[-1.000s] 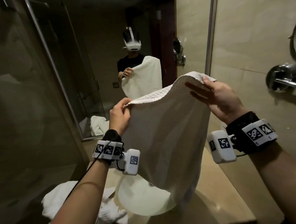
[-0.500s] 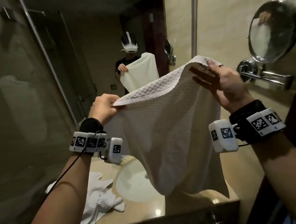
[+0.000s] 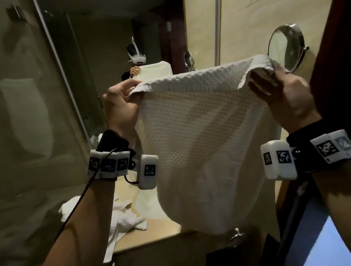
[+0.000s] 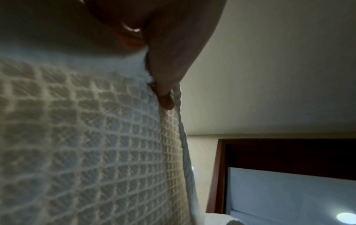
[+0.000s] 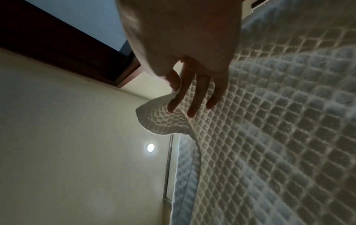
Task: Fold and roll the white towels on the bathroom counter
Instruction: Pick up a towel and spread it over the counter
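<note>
A dim beige-tiled bathroom fills the frame, its tan stone counter (image 3: 155, 229) at lower centre. The white waffle-weave towel (image 3: 201, 135) hangs mid-frame, held up by its top edge. The left hand (image 3: 120, 103) pinches one corner, the right hand (image 3: 284, 98) the other, fingers (image 5: 194, 97) flat against the cloth. Crumpled white towels (image 3: 122, 219), apparently several, lie at lower left.

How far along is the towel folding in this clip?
Done: no folded or rolled towel is visible. In hand: the left hand and right hand each grip a top corner of a waffle-weave towel, held up unfolded above the counter. Left: folding and rolling it, plus the crumpled towels lying there.
</note>
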